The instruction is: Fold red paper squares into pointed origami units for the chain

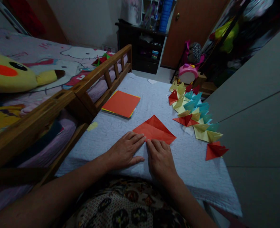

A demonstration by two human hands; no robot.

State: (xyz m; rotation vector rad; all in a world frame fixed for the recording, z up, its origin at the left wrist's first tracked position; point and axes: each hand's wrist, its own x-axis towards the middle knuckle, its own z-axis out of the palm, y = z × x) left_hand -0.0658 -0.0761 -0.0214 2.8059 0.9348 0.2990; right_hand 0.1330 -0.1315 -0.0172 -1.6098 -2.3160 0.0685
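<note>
A red sheet of origami paper [155, 128], folded and creased, lies flat on the cloth-covered table in front of me. Its top points away from me. My left hand [127, 148] rests on its near left edge, fingers stretched out and thumb apart. Beside it, my right hand [160, 156] presses its fingertips on the near edge, fingers slightly bent and its thumb hidden. Farther left sits a stack of square paper [122, 104], red on top with yellow showing beneath.
Along the table's right side stand several folded paper pieces in red, yellow and blue-green [189, 110]. A wooden bed rail [101, 76] borders the left, with a yellow plush toy [11, 74] behind it. A pale cabinet panel [258, 120] rises at right.
</note>
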